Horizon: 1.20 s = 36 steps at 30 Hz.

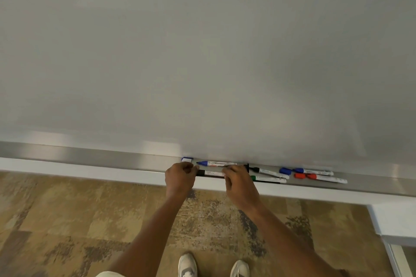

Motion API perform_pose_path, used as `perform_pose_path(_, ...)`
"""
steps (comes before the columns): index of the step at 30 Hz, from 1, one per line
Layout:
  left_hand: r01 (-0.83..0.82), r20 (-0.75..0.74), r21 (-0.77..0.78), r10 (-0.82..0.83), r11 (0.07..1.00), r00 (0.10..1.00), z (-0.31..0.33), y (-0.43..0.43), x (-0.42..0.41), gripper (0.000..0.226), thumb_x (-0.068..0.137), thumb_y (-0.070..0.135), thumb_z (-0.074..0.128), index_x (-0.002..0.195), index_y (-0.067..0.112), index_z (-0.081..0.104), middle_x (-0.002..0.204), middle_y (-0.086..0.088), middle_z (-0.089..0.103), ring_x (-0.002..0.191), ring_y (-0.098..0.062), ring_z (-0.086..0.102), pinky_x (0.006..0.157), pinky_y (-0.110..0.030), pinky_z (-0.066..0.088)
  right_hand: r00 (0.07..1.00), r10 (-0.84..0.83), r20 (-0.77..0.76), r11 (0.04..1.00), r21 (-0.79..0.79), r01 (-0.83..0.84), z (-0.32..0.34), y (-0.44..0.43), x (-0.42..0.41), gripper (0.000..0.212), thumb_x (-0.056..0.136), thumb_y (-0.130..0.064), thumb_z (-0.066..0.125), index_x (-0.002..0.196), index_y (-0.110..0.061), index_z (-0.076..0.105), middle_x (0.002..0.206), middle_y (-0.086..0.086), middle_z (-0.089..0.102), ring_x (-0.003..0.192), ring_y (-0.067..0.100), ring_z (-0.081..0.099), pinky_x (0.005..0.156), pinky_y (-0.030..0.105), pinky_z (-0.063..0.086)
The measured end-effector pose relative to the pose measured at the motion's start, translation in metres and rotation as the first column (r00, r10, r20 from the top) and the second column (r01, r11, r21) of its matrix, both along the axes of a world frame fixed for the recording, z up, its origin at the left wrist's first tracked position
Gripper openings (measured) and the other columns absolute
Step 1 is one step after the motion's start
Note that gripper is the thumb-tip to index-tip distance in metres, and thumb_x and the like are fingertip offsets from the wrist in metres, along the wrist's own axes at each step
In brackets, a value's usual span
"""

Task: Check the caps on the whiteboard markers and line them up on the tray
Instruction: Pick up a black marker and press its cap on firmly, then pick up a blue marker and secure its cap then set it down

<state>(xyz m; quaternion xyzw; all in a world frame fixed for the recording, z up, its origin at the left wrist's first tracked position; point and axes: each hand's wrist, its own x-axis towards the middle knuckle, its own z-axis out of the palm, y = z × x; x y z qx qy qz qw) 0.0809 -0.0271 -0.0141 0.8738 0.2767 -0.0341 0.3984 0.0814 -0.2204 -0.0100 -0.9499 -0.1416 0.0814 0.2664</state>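
A grey metal tray (112,159) runs under the whiteboard. Both hands hold a black marker (212,173) lying at the tray's front edge: my left hand (180,176) closes on its black-capped end, my right hand (238,181) grips the barrel's other end. Just behind it lies an uncapped blue marker (216,163). To the right lie an uncapped black marker (269,172), a green marker (267,179), a blue marker (315,172) with a loose blue cap (284,170) beside it, and a red marker (327,179) next to a loose red cap (299,175).
A small blue and white object (186,159) sits on the tray at the left of the markers. The whiteboard (202,51) fills the view above. Patterned carpet (78,220) and my two shoes (188,265) are below. A white frame (396,220) stands at the lower right.
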Motion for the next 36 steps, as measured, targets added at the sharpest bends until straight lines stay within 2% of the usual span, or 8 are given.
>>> perform_pose_path(5,0.095,0.145,0.209,-0.127,0.973,0.981,0.010,0.009,0.000,0.022,0.095,0.026,0.066,0.112,0.018,0.078,0.113,-0.002,0.074,0.093,-0.025,0.070,0.072,-0.026,0.045,0.989,0.063,0.135,0.993,-0.106,-0.048,0.006,-0.001,0.011,0.027,0.089,0.004,0.057,0.108,-0.006,0.072,0.107,0.007,0.071,0.105,0.025,0.058,0.088,0.035,0.053)
perform_pose_path(10,0.329,-0.021,0.487,-0.366,0.809,0.931,0.008,0.019,0.000,0.023,0.095,0.010,0.057,0.106,0.019,0.075,0.119,0.001,0.069,0.080,-0.029,0.071,0.056,-0.031,0.050,0.977,0.165,0.137,0.941,-0.317,-0.114,0.007,0.005,0.018,0.029,0.088,0.002,0.055,0.107,-0.010,0.072,0.107,0.006,0.072,0.102,0.027,0.062,0.089,0.040,0.053)
perform_pose_path(17,0.454,-0.131,0.513,-0.456,0.729,0.880,0.004,0.028,0.008,0.019,0.098,0.020,0.057,0.106,0.022,0.074,0.107,0.003,0.063,0.075,-0.021,0.066,0.058,-0.029,0.043,0.974,0.171,0.149,0.916,-0.387,-0.101,0.007,0.007,0.017,0.027,0.081,0.004,0.066,0.103,-0.009,0.074,0.099,0.008,0.073,0.095,0.028,0.065,0.086,0.042,0.056)
perform_pose_path(26,0.418,-0.016,0.513,-0.478,0.750,0.878,-0.001,0.033,0.003,0.021,0.096,0.021,0.062,0.113,0.024,0.075,0.107,0.001,0.075,0.094,-0.026,0.066,0.061,-0.031,0.049,0.984,0.134,0.117,0.930,-0.358,-0.084,0.009,0.004,0.020,0.031,0.081,0.008,0.058,0.104,-0.007,0.073,0.095,0.011,0.076,0.091,0.031,0.068,0.086,0.042,0.055)
perform_pose_path(29,0.324,0.156,0.419,-0.419,0.848,0.895,0.009,0.032,-0.004,0.021,0.091,0.022,0.073,0.111,0.021,0.077,0.106,-0.001,0.078,0.094,-0.028,0.068,0.068,-0.037,0.057,0.982,0.103,0.159,0.948,-0.315,-0.048,0.017,-0.004,0.018,0.032,0.074,0.009,0.065,0.099,-0.009,0.074,0.089,0.008,0.075,0.086,0.029,0.067,0.078,0.039,0.056)
perform_pose_path(31,0.264,0.280,0.272,-0.339,0.925,0.898,0.018,0.030,-0.011,0.020,0.088,0.021,0.078,0.108,0.017,0.079,0.101,0.001,0.079,0.087,-0.020,0.071,0.072,-0.034,0.060,0.980,0.061,0.191,0.966,-0.258,-0.010,0.025,-0.011,0.013,0.032,0.078,0.007,0.066,0.103,-0.010,0.073,0.090,0.005,0.075,0.086,0.026,0.066,0.075,0.038,0.055)
perform_pose_path(34,0.167,0.360,-0.078,-0.129,0.983,0.924,0.037,0.025,-0.022,0.019,0.082,0.017,0.084,0.100,0.017,0.080,0.093,0.011,0.079,0.082,-0.002,0.074,0.075,-0.020,0.061,0.970,-0.015,0.242,0.993,-0.108,0.042,0.045,-0.021,0.001,0.030,0.085,0.002,0.067,0.112,-0.009,0.071,0.098,0.006,0.073,0.088,0.024,0.067,0.076,0.038,0.057)
perform_pose_path(36,0.124,0.344,-0.307,-0.012,0.944,0.939,0.053,0.021,-0.026,0.019,0.079,0.017,0.086,0.097,0.020,0.080,0.088,0.015,0.080,0.082,-0.001,0.076,0.073,-0.013,0.059,0.965,-0.055,0.255,0.998,-0.009,0.059,0.061,-0.028,-0.007,0.032,0.088,0.001,0.067,0.120,-0.006,0.068,0.107,0.008,0.071,0.092,0.024,0.067,0.080,0.039,0.059)
